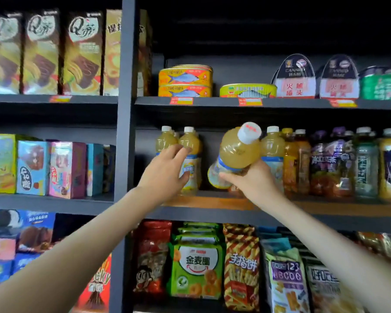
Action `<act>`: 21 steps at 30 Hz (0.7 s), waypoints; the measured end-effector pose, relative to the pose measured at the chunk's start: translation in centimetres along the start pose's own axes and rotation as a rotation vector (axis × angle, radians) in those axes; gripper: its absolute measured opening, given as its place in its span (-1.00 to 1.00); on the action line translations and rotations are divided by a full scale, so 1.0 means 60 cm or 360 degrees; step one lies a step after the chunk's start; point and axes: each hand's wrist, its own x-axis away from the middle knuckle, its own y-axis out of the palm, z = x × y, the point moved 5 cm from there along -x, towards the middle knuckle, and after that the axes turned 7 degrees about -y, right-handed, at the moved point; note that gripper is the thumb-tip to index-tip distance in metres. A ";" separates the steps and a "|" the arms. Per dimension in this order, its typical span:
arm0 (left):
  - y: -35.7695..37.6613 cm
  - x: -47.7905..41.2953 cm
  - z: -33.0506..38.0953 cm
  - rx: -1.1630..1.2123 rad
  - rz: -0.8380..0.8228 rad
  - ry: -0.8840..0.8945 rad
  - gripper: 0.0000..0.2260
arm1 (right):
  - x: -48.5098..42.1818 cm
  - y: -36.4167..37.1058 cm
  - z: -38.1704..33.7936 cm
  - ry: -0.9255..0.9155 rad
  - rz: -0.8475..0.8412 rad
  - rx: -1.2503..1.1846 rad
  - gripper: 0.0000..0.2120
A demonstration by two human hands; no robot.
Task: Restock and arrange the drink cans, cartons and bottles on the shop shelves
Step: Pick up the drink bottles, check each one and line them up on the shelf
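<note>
Dark shelf, rounded plastic bottle

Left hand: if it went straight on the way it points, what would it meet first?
The left hand would meet the front pale juice bottle; its fingers seem to curl round it, though depth is unclear.

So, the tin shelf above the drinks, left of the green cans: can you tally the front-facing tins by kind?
Orange fish tins: 2
Yellow-green tin: 1
Ham cans: 2
Total: 5
</note>
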 end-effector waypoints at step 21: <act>0.182 -0.110 -0.103 -0.0934 -0.0047 0.0356 0.16 | -0.133 0.156 0.101 -0.0505 -0.0682 0.1463 0.25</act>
